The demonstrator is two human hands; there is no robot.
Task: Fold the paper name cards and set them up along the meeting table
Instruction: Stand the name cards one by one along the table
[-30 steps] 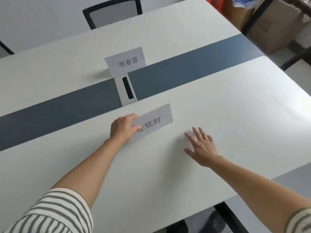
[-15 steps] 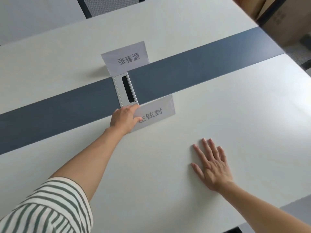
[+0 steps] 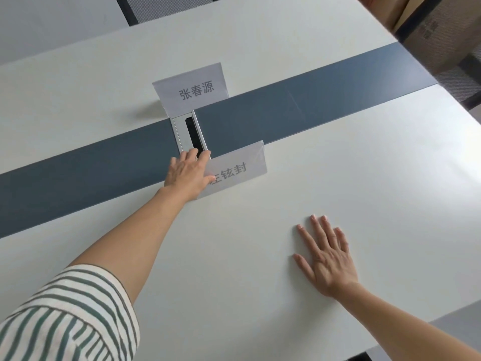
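A centre strip (image 3: 312, 105) runs across the surface (image 3: 260, 282) from left to right. A cable port (image 3: 191, 134) sits in the strip. Behind the port stands one name card (image 3: 191, 88); just before it, at the strip's near edge, stands a second name card (image 3: 235, 170). The left hand (image 3: 186, 174) holds that card's left end, fingers reaching onto the port. The right hand (image 3: 328, 259) lies flat on the surface, nearer and to the right, well apart from the cards. An office chair (image 3: 166, 6) stands behind the far edge.

Matt white table (image 3: 338, 157) with a smooth grey-blue strip (image 3: 299, 110) — paper name cards (image 3: 191, 89), brushed-metal cable hatch (image 3: 186, 134), striped cloth sleeve (image 3: 70, 316).
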